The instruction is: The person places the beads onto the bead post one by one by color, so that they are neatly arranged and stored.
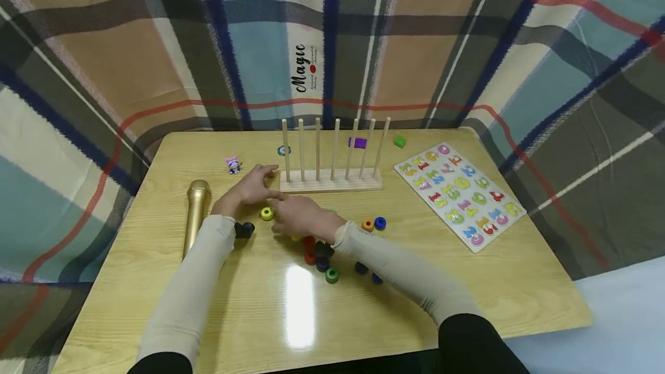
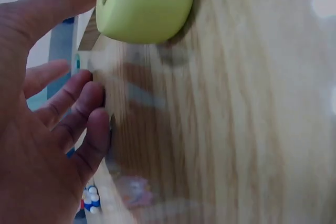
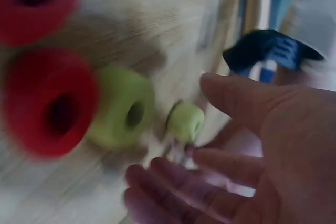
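My left hand (image 1: 253, 185) is at the left end of a wooden peg stand (image 1: 332, 183) with a row of upright rods. Its fingers look loosely bent, and no object shows in its grasp in the left wrist view. Close to it sits a yellow-green bead (image 2: 149, 6). My right hand (image 1: 300, 215) reaches across, its fingertips by the left thumb; whether they touch is unclear. The right wrist view shows its thumb and fingers spread apart, holding nothing visible. Near them lie a small yellow bead (image 3: 185, 121), a larger one (image 3: 122, 108) and a red bead (image 3: 50, 103).
Red, black, blue and green beads (image 1: 331, 275) cluster below the right hand. Black beads (image 1: 244, 230) lie by the left wrist. A gold microphone-like cylinder (image 1: 197, 212) is at the left, a number puzzle board (image 1: 459, 195) at the right. A small figurine (image 1: 233, 164) stands behind.
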A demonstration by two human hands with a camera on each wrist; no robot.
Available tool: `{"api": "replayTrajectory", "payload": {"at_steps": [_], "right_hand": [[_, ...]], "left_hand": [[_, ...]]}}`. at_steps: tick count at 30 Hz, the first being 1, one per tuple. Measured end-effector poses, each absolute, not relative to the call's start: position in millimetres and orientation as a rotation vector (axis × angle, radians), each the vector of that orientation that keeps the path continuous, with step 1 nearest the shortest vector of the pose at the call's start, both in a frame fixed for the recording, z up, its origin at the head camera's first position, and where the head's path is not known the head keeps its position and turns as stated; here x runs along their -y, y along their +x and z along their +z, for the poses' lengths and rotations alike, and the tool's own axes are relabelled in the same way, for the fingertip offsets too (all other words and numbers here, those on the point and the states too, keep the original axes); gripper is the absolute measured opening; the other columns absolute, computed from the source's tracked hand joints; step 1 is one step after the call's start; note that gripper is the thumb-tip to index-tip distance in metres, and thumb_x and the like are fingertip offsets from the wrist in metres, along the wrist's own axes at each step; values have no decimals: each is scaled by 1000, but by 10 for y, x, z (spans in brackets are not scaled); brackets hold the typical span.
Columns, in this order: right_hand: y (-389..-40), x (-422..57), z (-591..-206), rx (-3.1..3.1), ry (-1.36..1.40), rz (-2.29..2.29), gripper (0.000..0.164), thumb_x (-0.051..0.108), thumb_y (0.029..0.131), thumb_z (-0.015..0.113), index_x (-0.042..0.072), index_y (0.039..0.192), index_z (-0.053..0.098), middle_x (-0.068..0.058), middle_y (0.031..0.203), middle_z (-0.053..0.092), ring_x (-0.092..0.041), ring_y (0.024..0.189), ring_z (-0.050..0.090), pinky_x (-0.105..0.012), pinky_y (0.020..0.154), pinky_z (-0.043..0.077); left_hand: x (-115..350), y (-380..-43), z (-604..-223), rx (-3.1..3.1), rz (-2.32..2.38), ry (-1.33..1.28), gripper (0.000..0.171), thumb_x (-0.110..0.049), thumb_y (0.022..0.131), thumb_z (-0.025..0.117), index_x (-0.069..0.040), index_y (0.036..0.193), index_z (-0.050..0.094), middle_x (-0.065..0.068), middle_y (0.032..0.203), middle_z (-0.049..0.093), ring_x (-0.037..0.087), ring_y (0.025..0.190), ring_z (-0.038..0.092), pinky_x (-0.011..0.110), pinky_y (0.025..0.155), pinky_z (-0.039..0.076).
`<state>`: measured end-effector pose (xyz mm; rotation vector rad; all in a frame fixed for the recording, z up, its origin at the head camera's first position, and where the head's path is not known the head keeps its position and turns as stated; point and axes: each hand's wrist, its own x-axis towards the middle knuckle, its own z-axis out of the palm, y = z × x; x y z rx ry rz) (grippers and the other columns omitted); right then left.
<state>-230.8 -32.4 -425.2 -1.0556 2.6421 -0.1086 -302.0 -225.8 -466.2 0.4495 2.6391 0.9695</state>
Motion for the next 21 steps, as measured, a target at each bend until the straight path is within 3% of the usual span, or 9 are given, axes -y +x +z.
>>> {"api": "replayTrajectory", "payload": {"at_steps": [2, 6, 12, 17, 21], "right_hand": [[-2307, 439, -4319, -2662, -1076, -39, 54, 43, 106, 67, 12, 150, 58, -9, 158, 54, -19, 103, 73, -33, 81, 61], [-2333, 542, -4405, -2735, -1131, 19, 40, 43, 107, 66, 14, 135, 66, -9, 150, 58, -18, 97, 72, -32, 75, 61], [-2363, 446, -4352, -2726, -1174, -104, 33, 40, 104, 72, 14, 126, 70, 0, 117, 72, -13, 93, 72, -29, 76, 60], [-2505, 54, -3877, -2821, -1062, -579, 32, 29, 100, 78, 10, 124, 71, -5, 109, 75, -16, 88, 71, -27, 74, 58], [-2751, -166, -3386, -2993, -1011, -896, 28, 27, 102, 74, 8, 122, 70, -7, 97, 73, -18, 74, 66, -28, 64, 53]], "left_hand": [[2248, -3018, -4705, -2645, 960, 471, 82, -20, 101, 76, 3, 166, 32, 32, 149, 43, 48, 139, 47, 62, 118, 37], [2238, -3047, -4734, -2666, 963, 485, 73, -16, 102, 74, 0, 164, 39, 29, 145, 45, 47, 138, 49, 61, 118, 38], [2238, -3048, -4735, -2697, 974, 479, 71, -19, 101, 76, -1, 162, 43, 28, 141, 47, 47, 135, 50, 63, 115, 40], [2200, -3030, -4764, -2683, 1010, 478, 71, -18, 100, 77, -1, 161, 45, 30, 141, 48, 47, 133, 50, 65, 114, 40], [2189, -3033, -4755, -2663, 1024, 414, 75, -22, 101, 78, -5, 164, 42, 27, 142, 45, 46, 135, 47, 65, 117, 36]]}}
